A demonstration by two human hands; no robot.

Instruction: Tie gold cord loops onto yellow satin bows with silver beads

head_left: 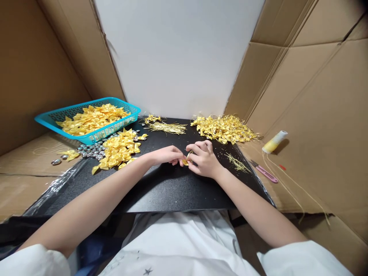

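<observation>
My left hand (166,155) and my right hand (203,158) meet at the middle of a black board (172,191). Both pinch a small yellow ribbon bow (186,161) between their fingertips. A pile of yellow ribbon bows (119,149) lies to the left of my left hand, with small silver beads (92,150) beside it. Further back lies a bundle of gold thread pieces (168,127). A heap of finished gold-tied bows (224,128) sits at the back right.
A teal plastic basket (46,120) full of yellow bows stands at the back left. A spool of yellow thread (274,142) and pink snips (266,173) lie on cardboard to the right. Thread scraps (237,163) lie near my right wrist. Cardboard walls surround the space.
</observation>
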